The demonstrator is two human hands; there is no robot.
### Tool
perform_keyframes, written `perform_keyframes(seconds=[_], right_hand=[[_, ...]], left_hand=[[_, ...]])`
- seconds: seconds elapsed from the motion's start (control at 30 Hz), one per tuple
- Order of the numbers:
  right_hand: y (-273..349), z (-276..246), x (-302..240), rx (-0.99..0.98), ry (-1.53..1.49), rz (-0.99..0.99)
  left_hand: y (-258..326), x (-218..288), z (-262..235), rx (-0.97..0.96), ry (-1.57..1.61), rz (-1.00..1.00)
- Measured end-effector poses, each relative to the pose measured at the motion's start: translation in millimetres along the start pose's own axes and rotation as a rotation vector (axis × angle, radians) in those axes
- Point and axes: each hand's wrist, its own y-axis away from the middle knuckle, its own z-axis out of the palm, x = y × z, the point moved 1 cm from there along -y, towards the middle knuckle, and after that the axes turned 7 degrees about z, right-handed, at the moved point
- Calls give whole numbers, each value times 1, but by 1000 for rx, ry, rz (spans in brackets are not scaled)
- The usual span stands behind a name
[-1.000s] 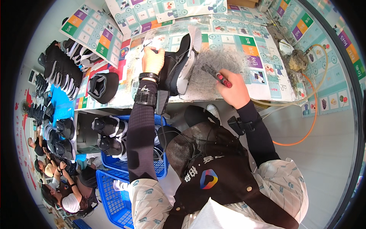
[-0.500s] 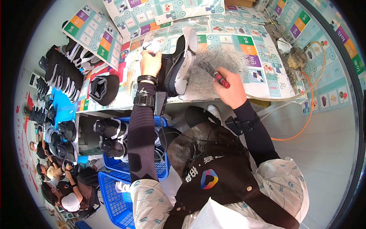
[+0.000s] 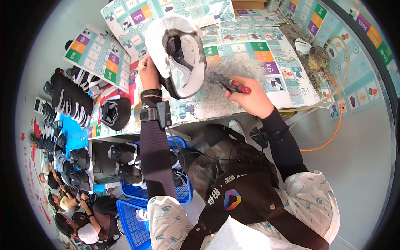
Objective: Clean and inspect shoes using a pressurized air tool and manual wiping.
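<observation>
The counter (image 3: 291,89) is covered with colourful printed chart sheets (image 3: 246,46) — a black shoe upper (image 3: 113,113) lies at its left end, grey fluff (image 3: 216,98) scattered mid-counter.

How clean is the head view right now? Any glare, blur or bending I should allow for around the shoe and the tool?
Head view: bright, even light; the white shoe in the left hand is close to washed out along its upper edge. The red-handled tool in the right hand is slightly soft at its tip. Fisheye bending curves the table edges, with a black vignette at the rim.
</observation>
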Motion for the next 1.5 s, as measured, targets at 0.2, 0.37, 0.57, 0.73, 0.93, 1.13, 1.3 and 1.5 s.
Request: perform_keyframes(seconds=[0.2, 0.37, 0.57, 0.73, 0.93, 1.13, 1.3, 1.5], right_hand=[[-24, 24, 0, 72, 172, -63], [-27, 22, 10, -80, 157, -25], [-27, 28, 17, 29, 149, -44], [-20, 30, 22, 39, 167, -69], [-16, 21, 16, 37, 274, -44], [-16, 29, 20, 77, 239, -44], [-8, 24, 11, -90, 192, 12], [-2, 12, 20, -35, -103, 81]], left_hand=[[22, -58, -16, -30, -339, 225], [37, -28, 3, -77, -366, 149], [44, -35, -19, -90, -169, 77], [45, -35, -32, -123, -258, 137], [65, 13, -15, -153, -278, -27], [49, 30, -37, -325, -183, -330], [36, 39, -43, -526, 54, -506], [29, 45, -20, -498, 370, -380]])
